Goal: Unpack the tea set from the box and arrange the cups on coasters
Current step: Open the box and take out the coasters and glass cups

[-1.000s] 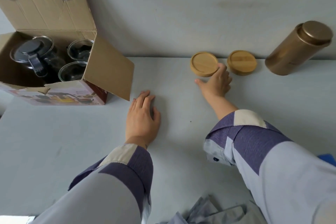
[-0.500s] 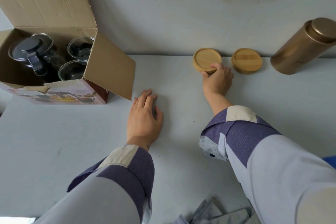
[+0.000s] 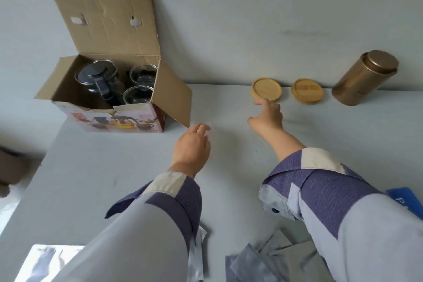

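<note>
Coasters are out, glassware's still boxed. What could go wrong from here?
The teapot and two glass cups sit packed tight in the cardboard box; lifting one may knock another. The box stands near the table's left edge and could slide off. The coasters lie close together, so cups may clink.

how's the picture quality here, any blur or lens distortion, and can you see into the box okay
Head view: wide-angle warp bows the table edge and tilts the gold canister; light is soft and even, with faint shadows. The left hand and right hand are slightly motion-blurred. The box interior is dark, but the teapot and two glass cups show by their glinting rims.
</note>
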A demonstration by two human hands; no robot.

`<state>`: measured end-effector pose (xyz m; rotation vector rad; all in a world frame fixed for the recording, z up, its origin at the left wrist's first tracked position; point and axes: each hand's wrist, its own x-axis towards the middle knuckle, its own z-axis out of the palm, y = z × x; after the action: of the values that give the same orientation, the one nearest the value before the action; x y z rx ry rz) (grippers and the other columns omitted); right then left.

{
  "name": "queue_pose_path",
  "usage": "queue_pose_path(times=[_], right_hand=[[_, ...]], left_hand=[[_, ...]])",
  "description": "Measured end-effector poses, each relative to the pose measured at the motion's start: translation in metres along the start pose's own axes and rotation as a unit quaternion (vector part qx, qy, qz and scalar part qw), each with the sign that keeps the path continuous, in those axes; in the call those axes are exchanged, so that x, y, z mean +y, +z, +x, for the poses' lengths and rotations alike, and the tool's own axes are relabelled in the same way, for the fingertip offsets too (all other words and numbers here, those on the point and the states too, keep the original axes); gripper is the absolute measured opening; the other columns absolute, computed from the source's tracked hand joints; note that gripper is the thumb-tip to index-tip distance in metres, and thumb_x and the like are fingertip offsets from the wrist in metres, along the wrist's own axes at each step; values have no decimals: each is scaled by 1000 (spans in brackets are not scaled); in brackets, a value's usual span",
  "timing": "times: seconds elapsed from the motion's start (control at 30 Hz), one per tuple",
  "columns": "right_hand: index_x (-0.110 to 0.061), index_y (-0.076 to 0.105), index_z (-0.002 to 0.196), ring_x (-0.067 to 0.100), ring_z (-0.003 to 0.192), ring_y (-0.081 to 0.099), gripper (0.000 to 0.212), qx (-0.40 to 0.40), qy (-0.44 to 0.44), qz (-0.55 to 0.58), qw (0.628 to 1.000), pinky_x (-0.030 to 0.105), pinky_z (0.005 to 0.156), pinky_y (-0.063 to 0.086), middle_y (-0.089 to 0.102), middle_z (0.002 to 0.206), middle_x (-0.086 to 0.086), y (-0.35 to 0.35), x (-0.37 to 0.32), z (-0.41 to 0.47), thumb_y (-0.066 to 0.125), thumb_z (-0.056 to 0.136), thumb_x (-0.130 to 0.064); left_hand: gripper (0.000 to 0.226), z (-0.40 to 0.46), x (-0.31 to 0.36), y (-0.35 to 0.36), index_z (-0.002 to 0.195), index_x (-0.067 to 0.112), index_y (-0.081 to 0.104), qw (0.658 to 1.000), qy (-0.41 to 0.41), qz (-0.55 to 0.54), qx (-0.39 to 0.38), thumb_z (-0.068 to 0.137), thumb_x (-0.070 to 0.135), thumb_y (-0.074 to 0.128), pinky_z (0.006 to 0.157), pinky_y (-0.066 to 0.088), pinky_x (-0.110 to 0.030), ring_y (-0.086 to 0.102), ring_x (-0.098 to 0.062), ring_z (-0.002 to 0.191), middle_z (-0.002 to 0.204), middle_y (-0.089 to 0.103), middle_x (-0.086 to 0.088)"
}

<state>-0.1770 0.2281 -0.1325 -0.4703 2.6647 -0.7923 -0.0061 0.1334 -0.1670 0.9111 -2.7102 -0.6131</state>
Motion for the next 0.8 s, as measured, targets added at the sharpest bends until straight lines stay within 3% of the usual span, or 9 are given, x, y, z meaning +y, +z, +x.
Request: queue_pose_path(times=[0.07,0.2,0.27,0.33,0.4,0.5,0.63,0.8], right_hand=[[-23,47,129,32,124,42,45,-35,-28,8,999,36,94,41,36,137,12,6,-25,-16,57,86,-15],[-18,53,126,25,115,54,39,-82,-118,35,989,27,85,43,53,128,8,19,-87,-48,58,88,-15],[-17,57,122,22,114,56,33,-91,-158,54,982,23,83,40,59,123,5,27,-119,-64,58,89,-14],[-18,59,118,20,111,57,30,-83,-199,66,974,22,84,39,62,119,2,35,-150,-76,58,89,-16],[-18,61,117,19,109,58,29,-77,-246,51,965,24,85,42,63,118,1,46,-175,-84,58,89,-19],[-24,59,121,22,110,57,35,-65,-287,-36,955,39,90,50,63,121,-1,62,-205,-85,58,87,-33],[-21,57,120,30,117,47,55,-86,-231,-229,942,42,90,46,58,124,7,79,-229,-72,55,80,-58],[-25,49,129,34,130,32,100,-157,-96,-337,923,50,93,39,41,140,5,94,-257,-60,62,44,-78]], left_hand=[[29,-5,-4,-32,117,19,58,998,14,20,51,94,13,42,69,39,-27,60,-22,96,119,58,2],[21,-5,-25,-94,103,13,63,990,54,31,125,92,10,45,60,38,-30,57,-23,89,103,59,-3],[22,-5,-43,-123,106,12,63,985,45,35,162,91,8,47,70,48,-36,56,-22,94,106,59,-3],[27,-5,-67,-147,114,13,61,979,11,51,199,91,9,48,89,47,-35,55,-21,104,114,58,-4],[34,-4,-92,-165,124,12,54,975,-43,55,211,92,12,47,105,37,-34,47,-23,121,128,53,-5],[47,1,-128,-184,141,10,37,977,-118,87,158,96,26,41,118,17,-37,22,-22,142,148,33,-5],[70,7,-162,-190,151,6,8,977,-168,122,58,98,46,28,120,2,-38,-1,-21,147,159,5,-8],[87,2,-177,-175,150,1,-2,976,-156,152,26,93,60,25,120,4,-35,-9,-22,146,159,-9,-9]])
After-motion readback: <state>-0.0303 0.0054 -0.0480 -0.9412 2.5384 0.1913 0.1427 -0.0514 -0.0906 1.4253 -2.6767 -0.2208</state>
